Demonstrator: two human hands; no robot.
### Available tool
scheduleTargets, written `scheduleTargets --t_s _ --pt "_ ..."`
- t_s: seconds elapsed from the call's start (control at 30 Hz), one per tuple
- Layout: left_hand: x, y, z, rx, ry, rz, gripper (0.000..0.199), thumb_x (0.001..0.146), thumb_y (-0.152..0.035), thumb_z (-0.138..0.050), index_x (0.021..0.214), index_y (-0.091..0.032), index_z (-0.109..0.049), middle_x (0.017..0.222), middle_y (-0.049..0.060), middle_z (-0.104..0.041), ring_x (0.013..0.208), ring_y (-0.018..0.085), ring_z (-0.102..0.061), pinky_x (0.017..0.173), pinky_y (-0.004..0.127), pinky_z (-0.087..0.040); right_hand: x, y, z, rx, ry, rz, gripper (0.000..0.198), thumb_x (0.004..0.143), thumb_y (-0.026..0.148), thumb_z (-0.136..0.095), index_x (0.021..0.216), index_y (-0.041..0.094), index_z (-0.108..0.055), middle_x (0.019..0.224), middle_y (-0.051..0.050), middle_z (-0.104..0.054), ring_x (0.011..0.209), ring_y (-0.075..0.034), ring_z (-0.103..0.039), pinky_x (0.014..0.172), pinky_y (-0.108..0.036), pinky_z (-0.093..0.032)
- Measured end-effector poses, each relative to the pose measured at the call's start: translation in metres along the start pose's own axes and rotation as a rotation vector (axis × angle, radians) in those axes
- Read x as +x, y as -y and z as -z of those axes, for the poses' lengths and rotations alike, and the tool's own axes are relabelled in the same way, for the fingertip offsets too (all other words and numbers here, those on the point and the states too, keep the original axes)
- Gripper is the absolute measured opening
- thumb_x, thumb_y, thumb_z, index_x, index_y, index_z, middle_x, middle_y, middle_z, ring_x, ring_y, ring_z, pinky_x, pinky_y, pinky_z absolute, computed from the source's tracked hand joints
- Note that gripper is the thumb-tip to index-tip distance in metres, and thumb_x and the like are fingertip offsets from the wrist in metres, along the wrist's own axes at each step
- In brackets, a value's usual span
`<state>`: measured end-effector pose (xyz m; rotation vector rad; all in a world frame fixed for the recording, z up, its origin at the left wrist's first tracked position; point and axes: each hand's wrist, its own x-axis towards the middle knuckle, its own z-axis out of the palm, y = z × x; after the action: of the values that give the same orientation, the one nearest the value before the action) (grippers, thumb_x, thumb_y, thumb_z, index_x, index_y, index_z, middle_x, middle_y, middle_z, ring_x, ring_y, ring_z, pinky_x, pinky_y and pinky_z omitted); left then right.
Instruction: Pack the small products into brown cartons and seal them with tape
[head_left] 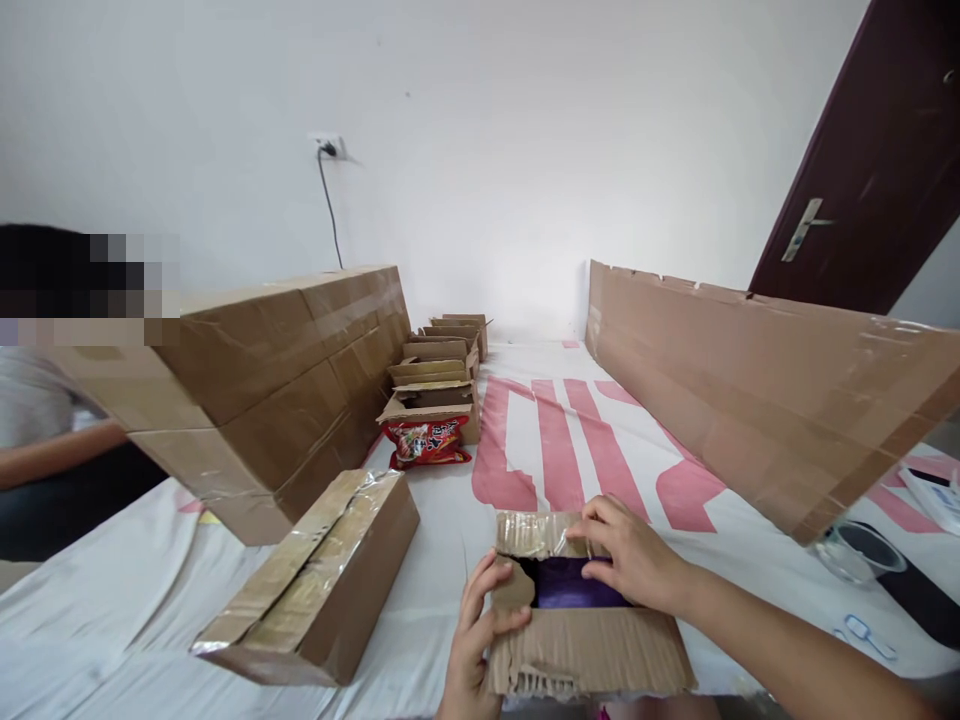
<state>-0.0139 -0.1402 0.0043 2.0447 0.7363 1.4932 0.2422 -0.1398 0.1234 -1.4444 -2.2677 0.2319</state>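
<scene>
A small cardboard box [592, 650] lies in front of me at the table's near edge, its long flaps folded outward. Through its top shows something purple and shiny [566, 585], whose kind I cannot make out. My left hand [480, 625] grips the box's left end, fingers bent over the short flap there. At the right end my right hand [626, 555] has its fingers curled on the cardboard, near the far flap and over the opening. To the left lies a longer cardboard box [322, 580] with its top flaps together and shiny tape on it.
Several open cardboard boxes [439, 395] stand in a row toward the wall, with a red snack packet [427, 442] before them. Stacked cartons [277, 390] form a left barrier; a cardboard panel [750, 400] stands right. Another person's arm [64, 455] is far left. A tape roll [859, 550] lies right.
</scene>
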Motion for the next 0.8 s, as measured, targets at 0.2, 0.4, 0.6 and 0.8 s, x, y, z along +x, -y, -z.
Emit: scheduleTargets --t_s 0.2,0.4,0.6,0.8 --pt "-0.003 0.002 -0.002 0.004 -0.019 -0.015 0.016 0.085 -0.025 -0.064 0.099 -0.030 -0.069 0.134 0.008 -0.052 0.139 0.032 -0.036 0.104 0.054 -0.042 0.005 0.009 -0.004 -0.223 -0.020 0.217 0.042 0.078 0.010 -0.068 0.116 0.027 -0.060 0.109 -0.006 -0.061 0.099 -0.024 -0.054 0.082 -0.039 -0.047" --pt "-0.001 -0.003 -0.001 -0.010 -0.024 -0.024 0.019 0.083 -0.027 -0.068 0.102 -0.030 -0.069 0.134 0.008 -0.053 0.139 0.031 -0.036 0.105 0.054 -0.041 0.006 0.009 -0.008 -0.283 -0.087 0.313 0.021 0.089 0.009 -0.051 0.095 0.023 -0.065 0.092 -0.004 -0.065 0.087 -0.020 -0.054 0.073 -0.033 -0.044" --pt "0.000 -0.011 -0.004 -0.033 -0.059 -0.003 0.016 0.085 -0.034 -0.065 0.101 -0.031 -0.069 0.132 0.008 -0.053 0.139 0.032 -0.036 0.105 0.054 -0.041 0.002 0.008 -0.012 -0.301 -0.170 0.279 0.021 0.094 0.014 -0.046 0.079 0.020 -0.061 0.081 -0.005 -0.063 0.079 -0.020 -0.054 0.068 -0.033 -0.042" --pt "-0.001 -0.008 0.004 0.006 0.038 -0.049 0.027 0.081 -0.025 -0.069 0.108 -0.031 -0.067 0.134 0.010 -0.051 0.140 0.034 -0.035 0.104 0.053 -0.043 0.011 -0.012 0.012 -0.283 -0.340 0.051 0.020 0.096 0.019 -0.043 0.103 0.018 -0.061 0.096 -0.010 -0.066 0.089 -0.025 -0.058 0.081 -0.040 -0.043"
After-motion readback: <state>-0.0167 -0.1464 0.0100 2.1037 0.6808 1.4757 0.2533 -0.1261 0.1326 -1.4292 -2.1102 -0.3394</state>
